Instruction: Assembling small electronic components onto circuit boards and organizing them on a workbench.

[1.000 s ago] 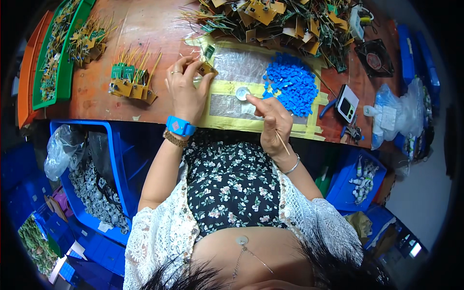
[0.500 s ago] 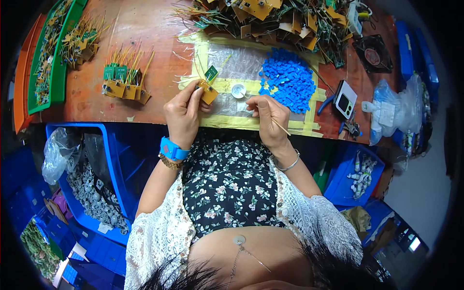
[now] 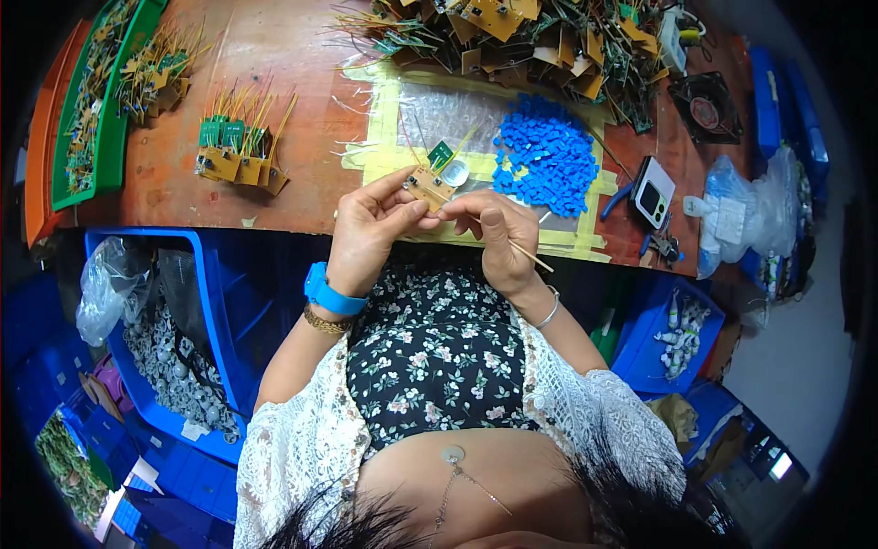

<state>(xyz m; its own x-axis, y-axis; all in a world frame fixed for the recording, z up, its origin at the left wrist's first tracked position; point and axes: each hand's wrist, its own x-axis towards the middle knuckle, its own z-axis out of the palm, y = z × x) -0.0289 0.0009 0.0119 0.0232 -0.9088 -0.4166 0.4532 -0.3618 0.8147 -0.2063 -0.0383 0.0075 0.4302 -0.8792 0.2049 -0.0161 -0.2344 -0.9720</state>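
The wooden workbench (image 3: 293,55) fills the upper half of the view, with a blue bin (image 3: 219,302) below its near edge at 8 o'clock. A heap of wired circuit boards (image 3: 512,37) lies at 12 o'clock, and a taped clear mat (image 3: 457,114) sits just under it. On the mat, a pile of small blue parts (image 3: 546,154) lies at 1 o'clock of the hands.

The left hand (image 3: 370,229) is curled narrow, thumb and fingertips pinching the small tan circuit board (image 3: 430,188) at its left end. The right hand (image 3: 494,240) is also closed narrow, its fingertips meeting the board's right end while a thin wooden stick (image 3: 529,254) runs out from the hand toward 4 o'clock. The board sits between the two hands, at their 12 o'clock, above the bench's near edge. A small white dish (image 3: 455,172) lies just beyond the board.
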